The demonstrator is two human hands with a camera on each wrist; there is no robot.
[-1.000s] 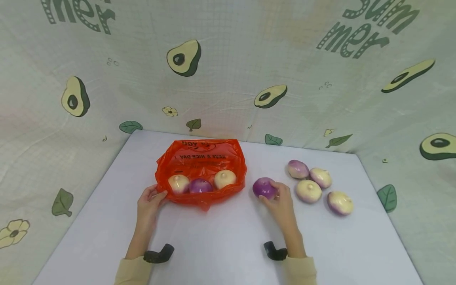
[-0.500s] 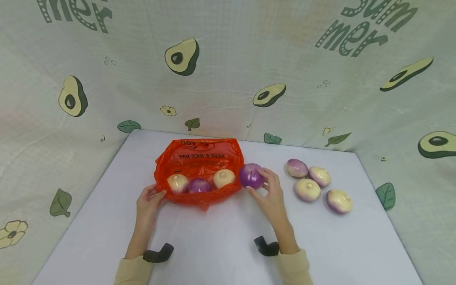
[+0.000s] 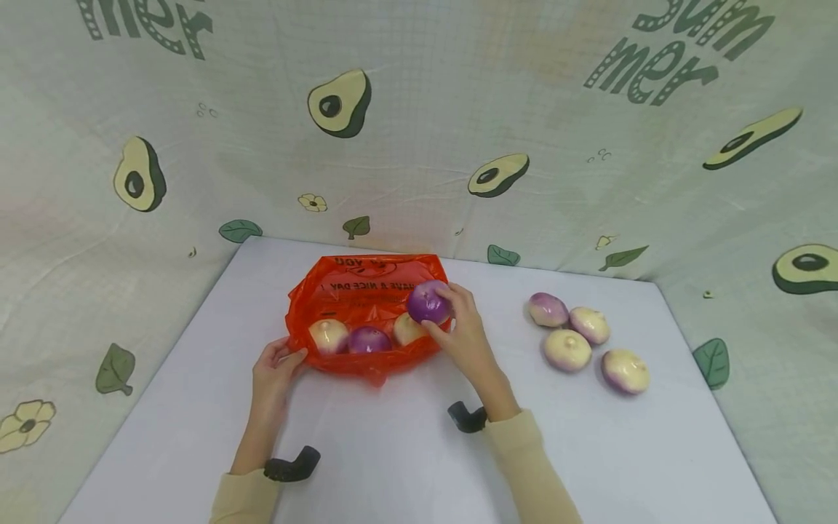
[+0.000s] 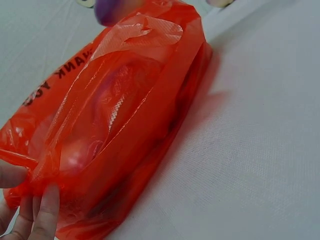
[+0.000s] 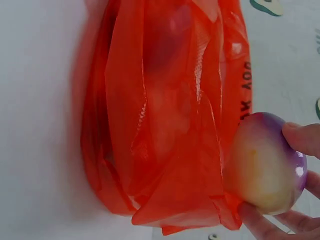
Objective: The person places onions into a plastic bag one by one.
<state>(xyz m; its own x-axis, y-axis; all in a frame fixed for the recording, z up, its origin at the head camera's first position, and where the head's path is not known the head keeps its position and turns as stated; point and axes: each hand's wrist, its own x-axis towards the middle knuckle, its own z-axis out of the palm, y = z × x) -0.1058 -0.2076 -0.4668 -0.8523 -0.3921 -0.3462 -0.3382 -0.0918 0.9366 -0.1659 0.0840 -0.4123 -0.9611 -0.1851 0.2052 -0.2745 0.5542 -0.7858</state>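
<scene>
A red plastic bag [image 3: 366, 364] lies mouth-open on the white table, holding several turnips. Inside are a cream one [image 3: 329, 336], a purple one [image 3: 369, 340] and a cream one [image 3: 407, 330] partly hidden. My left hand [image 3: 273, 371] pinches the bag's left rim between thumb and fingers, clearly visible in the left wrist view on the red film [image 4: 115, 185]. With thumb and fingertips, my right hand [image 3: 463, 327] grips a purple-and-white turnip [image 3: 428, 302] over the right part of the bag's mouth. In the right wrist view that turnip [image 5: 265, 165] shows its cream side.
Several more turnips rest on the right of the table: a purple-topped one [image 3: 548, 310], a cream one [image 3: 590, 326], another cream one [image 3: 567, 351] and one apart [image 3: 625, 372]. A patterned cloth [image 3: 419, 109] hangs behind the table [image 3: 406, 451].
My right hand has lifted the turnip off the table and carried it left, over the bag's mouth. The left hand stays at the bag's left rim.
</scene>
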